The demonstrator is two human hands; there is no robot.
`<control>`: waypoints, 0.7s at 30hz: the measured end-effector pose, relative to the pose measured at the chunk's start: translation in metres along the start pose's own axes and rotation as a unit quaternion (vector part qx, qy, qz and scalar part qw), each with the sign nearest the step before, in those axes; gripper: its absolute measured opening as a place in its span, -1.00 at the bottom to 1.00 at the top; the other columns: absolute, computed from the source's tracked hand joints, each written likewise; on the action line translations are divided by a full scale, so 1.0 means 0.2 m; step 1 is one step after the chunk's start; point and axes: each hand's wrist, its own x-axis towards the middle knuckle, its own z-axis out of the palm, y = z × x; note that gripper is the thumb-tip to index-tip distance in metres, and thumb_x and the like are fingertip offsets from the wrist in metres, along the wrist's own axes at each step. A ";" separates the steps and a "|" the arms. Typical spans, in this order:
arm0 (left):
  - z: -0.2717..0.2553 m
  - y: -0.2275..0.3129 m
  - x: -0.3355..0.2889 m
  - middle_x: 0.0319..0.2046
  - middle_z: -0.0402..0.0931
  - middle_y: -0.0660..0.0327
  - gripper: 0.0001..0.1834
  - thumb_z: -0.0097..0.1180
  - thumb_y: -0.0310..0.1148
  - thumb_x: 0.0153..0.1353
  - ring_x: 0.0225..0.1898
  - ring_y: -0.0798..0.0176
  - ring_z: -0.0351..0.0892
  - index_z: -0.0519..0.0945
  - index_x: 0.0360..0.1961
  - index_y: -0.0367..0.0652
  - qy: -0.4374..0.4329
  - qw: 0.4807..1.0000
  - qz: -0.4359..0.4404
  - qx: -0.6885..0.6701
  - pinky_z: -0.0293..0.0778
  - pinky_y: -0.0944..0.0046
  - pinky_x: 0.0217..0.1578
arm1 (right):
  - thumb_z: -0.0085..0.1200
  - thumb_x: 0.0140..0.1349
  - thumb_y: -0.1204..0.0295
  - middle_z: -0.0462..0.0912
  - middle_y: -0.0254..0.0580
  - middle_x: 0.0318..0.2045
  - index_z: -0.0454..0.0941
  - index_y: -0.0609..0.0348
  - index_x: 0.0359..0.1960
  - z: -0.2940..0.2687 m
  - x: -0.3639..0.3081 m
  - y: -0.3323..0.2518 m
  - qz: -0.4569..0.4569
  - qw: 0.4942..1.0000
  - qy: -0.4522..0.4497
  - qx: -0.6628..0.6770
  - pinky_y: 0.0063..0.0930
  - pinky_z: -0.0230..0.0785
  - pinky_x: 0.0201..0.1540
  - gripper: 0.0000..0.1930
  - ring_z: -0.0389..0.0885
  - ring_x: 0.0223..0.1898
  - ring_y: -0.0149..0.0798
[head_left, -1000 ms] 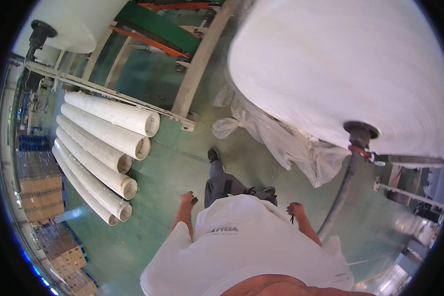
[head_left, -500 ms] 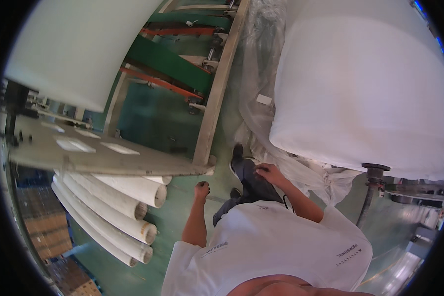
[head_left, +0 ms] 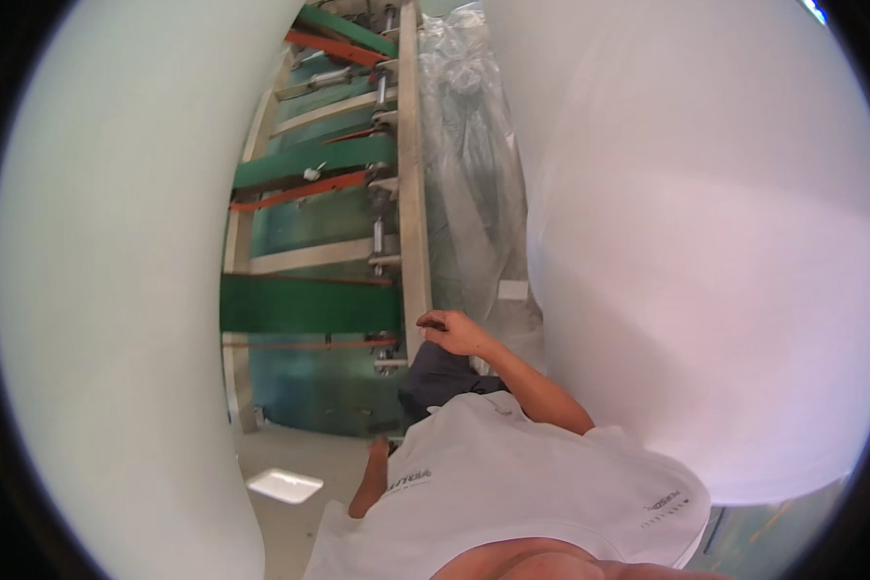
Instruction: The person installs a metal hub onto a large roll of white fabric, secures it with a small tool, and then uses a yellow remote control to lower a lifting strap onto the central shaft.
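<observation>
My right hand (head_left: 454,333) is raised in front of my body, with its fingers curled in. A dark patch shows at the fingers, but I cannot make out whether it is a held thing or shadow. Below it in the picture lies the cream beam (head_left: 414,184) of the frame; I cannot tell if they touch. My left hand (head_left: 381,447) hangs low at my side, partly covered by my white shirt, its fingers unclear. A huge white roll (head_left: 706,251) stands close on my right, and another pale white roll (head_left: 116,290) fills the left side.
Between the rolls runs a low frame with green crossbars (head_left: 309,304), orange-red strips (head_left: 338,182) and metal fittings. Crumpled clear plastic film (head_left: 464,145) lies along the right roll, with a small white card (head_left: 513,290) on it. A plate with a bright rectangular opening (head_left: 285,485) sits at lower left.
I have moved forward into the gap between the two rolls. The white tubes at left are out of view. My right hand has come across leftward over the beam; my left hand is lower.
</observation>
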 end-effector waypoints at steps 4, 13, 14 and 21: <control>0.51 0.37 0.18 -0.32 0.51 0.03 -0.77 -0.02 -0.38 0.20 -0.38 0.08 0.52 0.50 -0.19 -0.30 -0.019 0.998 -0.033 0.058 0.45 0.15 -0.38 | 0.07 0.20 0.29 0.65 0.05 -0.22 0.54 0.29 -0.07 -0.45 0.48 0.03 0.054 0.998 0.026 -0.032 -0.34 0.44 -0.09 -0.65 0.64 -0.17 -0.11; 1.90 2.45 0.67 -0.15 0.58 -0.06 -0.62 -0.03 -0.28 0.25 -0.21 -0.03 0.59 0.53 -0.07 -0.40 0.029 0.810 0.387 0.440 0.46 0.03 -0.15 | 0.07 0.17 0.24 0.64 0.07 -0.18 0.56 0.30 -0.08 -1.54 2.06 0.10 0.081 0.987 0.067 -0.125 -0.24 0.42 -0.04 -0.61 0.61 -0.12 0.03; 2.14 2.73 0.59 -0.16 0.59 0.05 -0.60 0.03 -0.27 0.23 -0.20 0.09 0.59 0.51 -0.03 -0.38 -0.099 0.894 0.349 0.264 0.49 0.13 -0.14 | 0.06 0.16 0.25 0.64 0.09 -0.19 0.56 0.31 -0.11 -1.59 2.18 0.15 0.082 0.986 0.097 -0.112 -0.20 0.41 -0.05 -0.62 0.60 -0.12 0.07; 3.59 4.15 -0.77 -0.21 0.58 0.14 -0.66 0.01 -0.27 0.32 -0.22 0.26 0.56 0.49 0.00 -0.30 -0.274 0.742 0.568 0.227 0.45 0.32 -0.19 | 0.07 0.06 0.26 0.65 0.10 -0.22 0.62 0.30 -0.21 -2.27 3.48 0.42 0.138 0.974 0.082 -0.162 -0.18 0.44 -0.08 -0.64 0.62 -0.16 0.05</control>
